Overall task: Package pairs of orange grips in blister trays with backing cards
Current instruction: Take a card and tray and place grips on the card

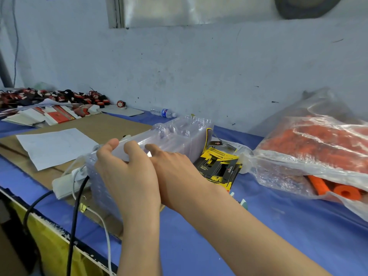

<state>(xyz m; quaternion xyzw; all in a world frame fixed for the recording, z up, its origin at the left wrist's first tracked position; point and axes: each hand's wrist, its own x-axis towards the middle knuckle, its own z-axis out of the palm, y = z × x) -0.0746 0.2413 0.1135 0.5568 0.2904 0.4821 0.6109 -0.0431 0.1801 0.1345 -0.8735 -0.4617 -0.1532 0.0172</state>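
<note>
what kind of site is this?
Probably a small hand-packing workshop: a bulk bag of orange grips, a stack of clear blister trays under both hands, and printed backing cards on a cloth-covered bench.

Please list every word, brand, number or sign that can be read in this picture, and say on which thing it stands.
Nothing can be read with certainty.
Black and yellow backing cards: large yellow letters and small white lines, upside down and blurred; not readable.
Water bottle: blue label, too small to read.
Red and white cartons: a small yellow emblem, no readable words.
White paper sheet: no visible text.
</note>
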